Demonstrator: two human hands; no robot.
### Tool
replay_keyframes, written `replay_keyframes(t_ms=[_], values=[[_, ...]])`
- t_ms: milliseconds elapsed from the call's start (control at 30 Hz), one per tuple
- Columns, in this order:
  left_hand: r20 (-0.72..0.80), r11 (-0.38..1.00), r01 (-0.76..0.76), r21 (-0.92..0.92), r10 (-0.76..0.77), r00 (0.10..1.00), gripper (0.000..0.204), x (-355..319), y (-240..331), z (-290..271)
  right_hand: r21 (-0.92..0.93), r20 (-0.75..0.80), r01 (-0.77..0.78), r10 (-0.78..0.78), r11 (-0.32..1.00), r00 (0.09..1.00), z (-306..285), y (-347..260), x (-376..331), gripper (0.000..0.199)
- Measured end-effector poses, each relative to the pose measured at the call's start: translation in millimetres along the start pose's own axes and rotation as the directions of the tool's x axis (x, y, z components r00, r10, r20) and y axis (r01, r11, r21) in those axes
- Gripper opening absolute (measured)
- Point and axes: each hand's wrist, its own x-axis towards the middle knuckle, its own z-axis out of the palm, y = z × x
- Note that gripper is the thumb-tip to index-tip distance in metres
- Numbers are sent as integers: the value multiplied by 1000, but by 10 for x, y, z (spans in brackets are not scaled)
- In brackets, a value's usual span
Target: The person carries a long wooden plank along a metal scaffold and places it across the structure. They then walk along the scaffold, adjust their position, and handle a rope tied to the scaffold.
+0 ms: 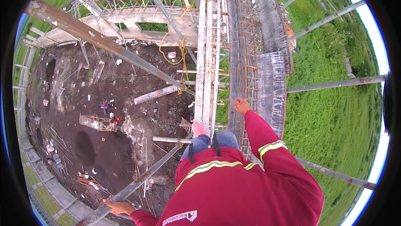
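Observation:
At the lower left, my left hand (120, 207) is wrapped round a slanting grey metal scaffold pipe (140, 184). My right hand (241, 106) reaches forward above a rebar cage (244, 65) that runs away from me inside panel formwork (271, 86). Its fingers are curled together; whatever they might hold is too small to make out. Whether this hand touches the formwork or the rebar I cannot tell. Beneath me, a pink shoe (198, 129) stands on narrow whitish planks (204, 58). A thin pipe (217, 50) lies along the planks' right side.
A rusty pipe (104, 38) slants across the upper left, tied with yellow rope (182, 54). Far below on the left lies dark ground (112, 150) with debris and a person (104, 105). Several metal poles (334, 83) project to the right over grass (330, 113).

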Motion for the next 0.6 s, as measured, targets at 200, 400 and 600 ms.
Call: replay_keyframes(t_ms=[200, 400, 600], values=[[-284, 937, 117, 329, -20, 959, 58, -121, -119, 38, -76, 172, -251, 261, 965, 950, -172, 535, 184, 20], [-531, 973, 5, 231, 122, 839, 52, 99, -341, 151, -557, 744, 745, -177, 368, 644, -193, 1351, 601, 17], [82, 598, 136, 790, -323, 943, 45, -979, -863, 1504, -549, 573, 283, 108, 786, 812, -379, 1057, 1942, 19]])
